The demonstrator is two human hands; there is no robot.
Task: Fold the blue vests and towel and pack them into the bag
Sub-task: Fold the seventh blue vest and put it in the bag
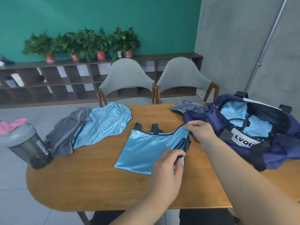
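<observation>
A shiny light-blue vest (146,151) with dark trim is laid flat and folded in the middle of the brown oval wooden worktop (90,184). Its near right edge is pinched by the left hand (168,168), and the fingers are curled over the dark trim. Its far right corner is pinched between the thumb and fingers of the right hand (201,132), just beside the bag.

The big dark-blue cloth bag (279,153) with black straps is set on the right side of the worktop, and its top is wide open. More light-blue cloth (233,111) is seen inside it.

A second light-blue vest (107,125) is spread out, not folded, on the far left part of the worktop. A grey striped towel (65,137) is bunched up on its left side and is touching it.

A dark see-through shaker bottle (30,148) with a grey lid is stood at the left edge, near the towel. A pink thing (13,125) is seen behind the lid, and what it is cannot be told.

Two grey chairs (126,78) with wooden legs are placed at the far side of the worktop. Green plants (84,44) in red pots are lined up on a low dark shelf (48,82) by the green wall
</observation>
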